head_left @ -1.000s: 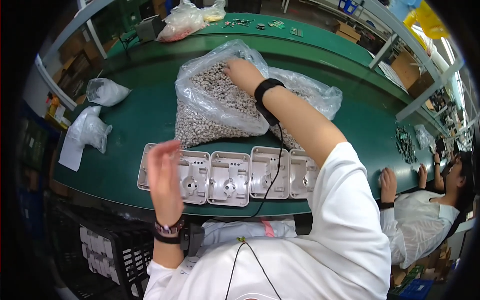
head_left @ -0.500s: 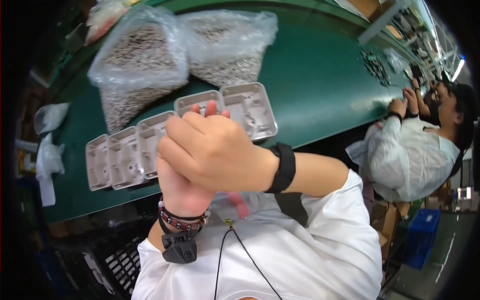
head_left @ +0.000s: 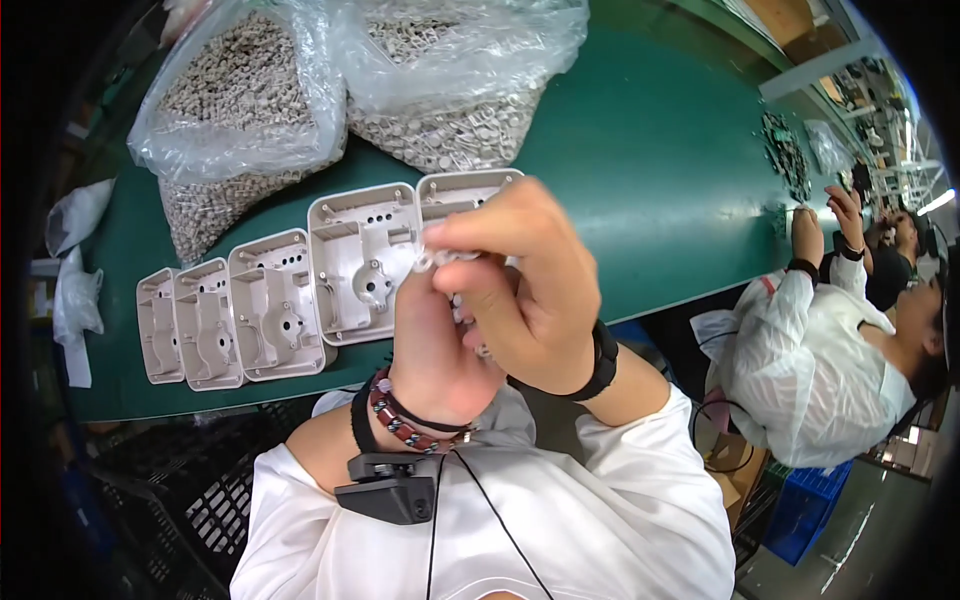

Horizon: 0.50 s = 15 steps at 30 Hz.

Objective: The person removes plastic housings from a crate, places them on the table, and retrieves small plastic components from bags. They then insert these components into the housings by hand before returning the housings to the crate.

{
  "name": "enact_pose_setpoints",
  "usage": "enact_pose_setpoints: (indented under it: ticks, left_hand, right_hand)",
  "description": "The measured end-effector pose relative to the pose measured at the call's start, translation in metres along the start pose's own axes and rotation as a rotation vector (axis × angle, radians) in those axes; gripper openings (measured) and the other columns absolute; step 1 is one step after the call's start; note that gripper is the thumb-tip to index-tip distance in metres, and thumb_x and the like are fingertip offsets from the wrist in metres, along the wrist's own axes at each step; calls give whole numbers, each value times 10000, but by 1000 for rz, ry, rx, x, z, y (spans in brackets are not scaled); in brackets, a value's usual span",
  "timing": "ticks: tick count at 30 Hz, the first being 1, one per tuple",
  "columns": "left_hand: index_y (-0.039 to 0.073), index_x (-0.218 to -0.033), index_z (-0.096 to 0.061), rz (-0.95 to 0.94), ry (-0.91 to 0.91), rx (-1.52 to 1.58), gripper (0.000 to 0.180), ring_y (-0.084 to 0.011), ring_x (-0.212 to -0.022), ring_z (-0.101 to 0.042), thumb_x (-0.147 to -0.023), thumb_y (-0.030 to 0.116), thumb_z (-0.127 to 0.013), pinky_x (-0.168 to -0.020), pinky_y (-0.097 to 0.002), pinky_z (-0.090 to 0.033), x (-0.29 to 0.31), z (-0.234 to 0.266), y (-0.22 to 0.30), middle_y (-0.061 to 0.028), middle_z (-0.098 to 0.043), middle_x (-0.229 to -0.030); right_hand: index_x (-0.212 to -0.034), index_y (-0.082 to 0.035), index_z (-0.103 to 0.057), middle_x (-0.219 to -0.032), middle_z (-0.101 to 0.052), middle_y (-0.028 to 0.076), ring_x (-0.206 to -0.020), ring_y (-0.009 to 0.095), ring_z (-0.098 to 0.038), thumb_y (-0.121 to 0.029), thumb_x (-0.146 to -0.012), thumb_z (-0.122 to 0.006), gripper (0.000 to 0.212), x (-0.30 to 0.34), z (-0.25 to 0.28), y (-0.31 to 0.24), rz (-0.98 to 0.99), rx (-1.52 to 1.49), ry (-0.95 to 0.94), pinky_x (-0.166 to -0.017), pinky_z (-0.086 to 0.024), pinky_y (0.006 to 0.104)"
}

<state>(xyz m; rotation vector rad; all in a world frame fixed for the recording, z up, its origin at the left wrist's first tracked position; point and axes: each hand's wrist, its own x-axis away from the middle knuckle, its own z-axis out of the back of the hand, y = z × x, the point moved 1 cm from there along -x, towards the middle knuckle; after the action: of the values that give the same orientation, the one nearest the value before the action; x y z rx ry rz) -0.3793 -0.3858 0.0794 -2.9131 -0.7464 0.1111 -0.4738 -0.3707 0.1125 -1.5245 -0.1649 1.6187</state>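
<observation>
Your two hands meet in the middle of the frame, raised above the green table (head_left: 660,200). Your left hand (head_left: 435,345) is cupped, palm toward you, and seems to cradle a few small pale parts (head_left: 470,330), though your right hand hides most of them. Your right hand (head_left: 525,285) curls over it, thumb and forefinger pinched on one small pale piece (head_left: 440,258) at the fingertips.

By the look of it, you are picking a single part out of the handful, ready to seat it.

The row of grey plastic housings (head_left: 275,300) lies at centre left along the table's near edge, open side up, the rightmost partly behind your hands. Two clear bags of small parts (head_left: 330,90) sit at upper left, just behind the row.

Next you likely need to lower the pinched piece to a housing and line it up with its recess, keeping the rest cupped.
</observation>
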Motion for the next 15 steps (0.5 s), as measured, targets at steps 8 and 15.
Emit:
enact_pose_setpoints:
  ticks: [8, 15]
  left_hand:
    - [121, -871, -534, -335, 672, -180, 182, -101, -613, -515, -911, 282, -459, -572, -260, -427, -21, -42, 4, 27, -568, -871]
    - [88, -812, -469, -281, 167, -11, 181, -91, -510, -377, -936, 207, -413, -468, -245, -320, 0, -43, 97, 21, -448, -690]
  right_hand:
    - [-944, -48, -578, -766, -580, 45, -666, 187, -501, -8, -748, -645, 211, -30, -8, 4, 194, 443, -28, -624, -390, 291]
    - [-924, 2, -521, -775, -516, 104, -687, 176, -483, -104, -869, -577, 132, -18, 43, 1, -37, 343, -152, -622, -394, 265]
